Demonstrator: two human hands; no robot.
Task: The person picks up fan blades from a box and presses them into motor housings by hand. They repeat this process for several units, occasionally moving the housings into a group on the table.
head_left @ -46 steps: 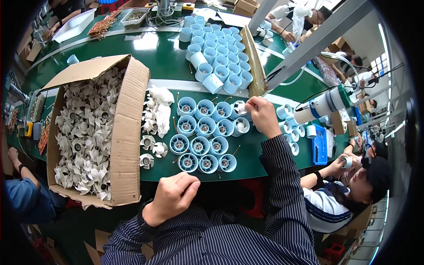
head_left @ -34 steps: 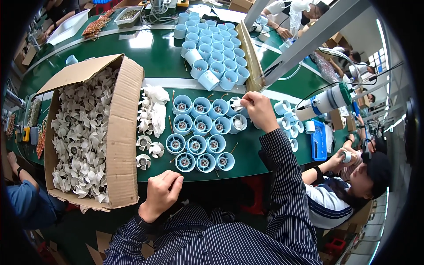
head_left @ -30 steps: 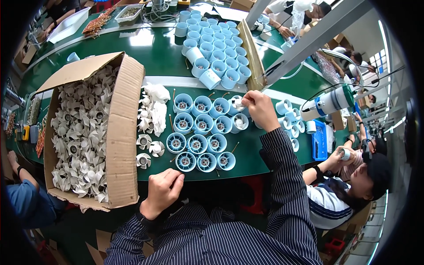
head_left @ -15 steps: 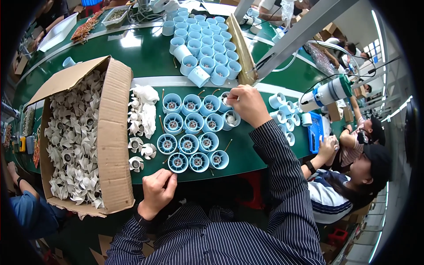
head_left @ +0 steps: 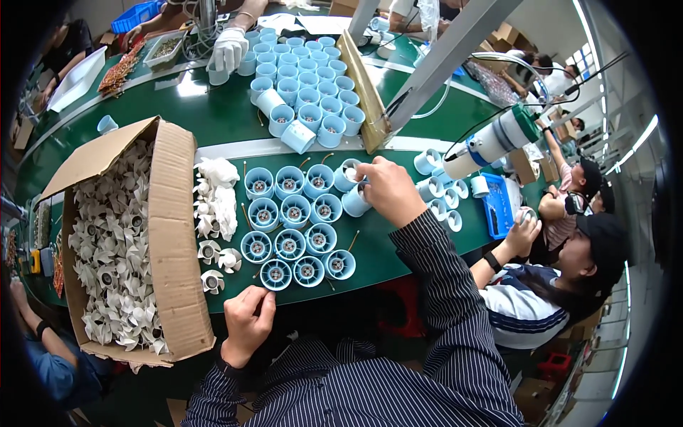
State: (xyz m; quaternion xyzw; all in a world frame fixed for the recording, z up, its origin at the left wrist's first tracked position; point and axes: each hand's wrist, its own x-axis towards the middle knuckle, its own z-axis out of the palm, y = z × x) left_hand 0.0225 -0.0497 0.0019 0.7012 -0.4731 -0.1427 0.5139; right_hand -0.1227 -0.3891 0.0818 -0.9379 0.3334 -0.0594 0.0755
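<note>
Rows of light-blue cups (head_left: 289, 244) stand on the green table in front of me, with dark round parts and spokes showing inside. My right hand (head_left: 393, 191) reaches to the far right end of the rows. Its fingers are pinched together at the rim of a blue cup (head_left: 355, 203); what is between them is hidden. Beside it, another cup (head_left: 348, 175) has a white piece inside. My left hand (head_left: 249, 322) is curled closed at the table's near edge, and its palm is hidden. Loose white fan wheels (head_left: 212, 282) lie near it.
An open cardboard box (head_left: 174, 242) full of white fan wheels stands at the left. A white plastic bag (head_left: 217, 188) lies beside it. More blue cups (head_left: 308, 97) crowd beyond the pale strip. A co-worker's gloved hand (head_left: 229, 50) holds a cup. A metal post (head_left: 445, 64) slants at right.
The view has shifted, so the table appears farther left. My right hand has moved from the far cup to the nearer one beside it. A gloved hand with a cup has come into view.
</note>
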